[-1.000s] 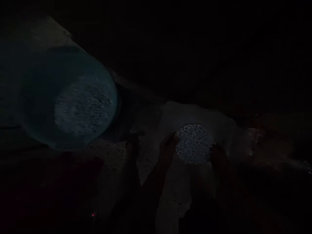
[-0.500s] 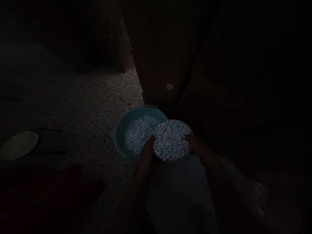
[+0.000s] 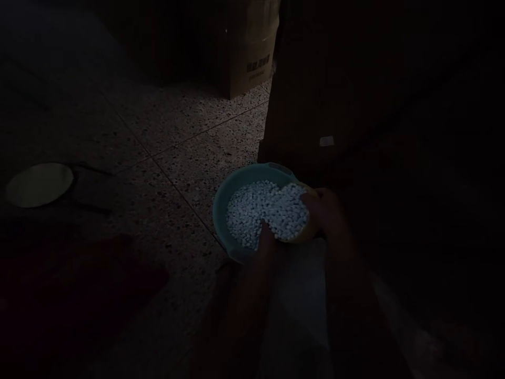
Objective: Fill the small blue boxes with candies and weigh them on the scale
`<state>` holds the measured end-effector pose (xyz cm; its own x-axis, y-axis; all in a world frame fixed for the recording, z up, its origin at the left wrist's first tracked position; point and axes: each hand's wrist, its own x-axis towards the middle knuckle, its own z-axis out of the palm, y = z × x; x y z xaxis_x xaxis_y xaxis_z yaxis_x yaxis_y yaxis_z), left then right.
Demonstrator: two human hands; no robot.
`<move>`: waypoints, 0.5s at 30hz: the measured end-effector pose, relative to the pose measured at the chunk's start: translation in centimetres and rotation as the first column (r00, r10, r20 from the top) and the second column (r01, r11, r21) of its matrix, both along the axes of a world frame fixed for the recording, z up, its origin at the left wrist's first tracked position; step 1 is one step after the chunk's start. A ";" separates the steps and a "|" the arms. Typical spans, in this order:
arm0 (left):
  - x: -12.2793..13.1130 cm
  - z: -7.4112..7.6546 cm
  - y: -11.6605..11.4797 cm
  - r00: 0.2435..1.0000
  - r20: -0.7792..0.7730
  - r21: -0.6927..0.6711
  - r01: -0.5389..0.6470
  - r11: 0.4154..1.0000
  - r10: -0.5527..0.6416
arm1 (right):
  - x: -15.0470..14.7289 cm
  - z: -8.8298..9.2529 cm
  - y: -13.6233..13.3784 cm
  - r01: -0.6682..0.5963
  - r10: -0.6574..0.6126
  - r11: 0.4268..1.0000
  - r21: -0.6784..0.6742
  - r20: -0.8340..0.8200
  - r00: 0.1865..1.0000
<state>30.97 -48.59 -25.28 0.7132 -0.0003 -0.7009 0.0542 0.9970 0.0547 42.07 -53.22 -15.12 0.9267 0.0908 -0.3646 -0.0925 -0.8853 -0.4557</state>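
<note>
The scene is very dim. Both hands hold a yellowish bowl (image 3: 310, 230) full of small white pellets (image 3: 290, 210). It tilts left over the near right rim of a teal basin (image 3: 220, 213), which stands on the floor with many like pellets inside. My left hand (image 3: 266, 243) grips the bowl's near left edge, its thumb beside the pellets and its other fingers hidden. On the far right side, my right hand (image 3: 325, 210) is closed round the rim, thumb over the top. Where the bowl meets the basin, the two lots of pellets look joined.
A printed cardboard box (image 3: 252, 71) stands behind on the speckled tile floor (image 3: 173, 142). Beyond the basin rises a dark box (image 3: 294, 118) with a white label (image 3: 326, 141). A pale round disc (image 3: 39, 184) with dark legs is at left. Whitish sheeting (image 3: 300, 295) lies below the hands.
The bowl has gone from nearly level to tilted left, its pellets now meeting those in the basin. Both hands keep their hold. The whole view has shifted, bringing the printed box into sight.
</note>
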 end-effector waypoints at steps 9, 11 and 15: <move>-2.3 0.6 0.9 0.993 0.006 -0.192 -0.119 0.974 0.122 | -3.8 -0.4 2.4 -0.099 0.087 0.995 0.015 0.350 0.933; -2.4 0.4 0.7 0.989 0.013 -0.225 -0.141 0.964 0.147 | -4.2 -0.6 2.6 -0.157 0.132 0.987 0.029 0.406 0.904; -2.3 0.1 0.4 0.981 0.027 -0.270 -0.179 0.946 0.193 | -4.6 -1.3 2.7 -0.315 0.245 0.947 0.055 0.511 0.824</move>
<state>28.68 -48.22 -25.13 0.7540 -0.0454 -0.6553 -0.1291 0.9679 -0.2156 37.47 -50.56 -16.41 0.9067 0.3880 0.1653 0.4171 -0.7675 -0.4868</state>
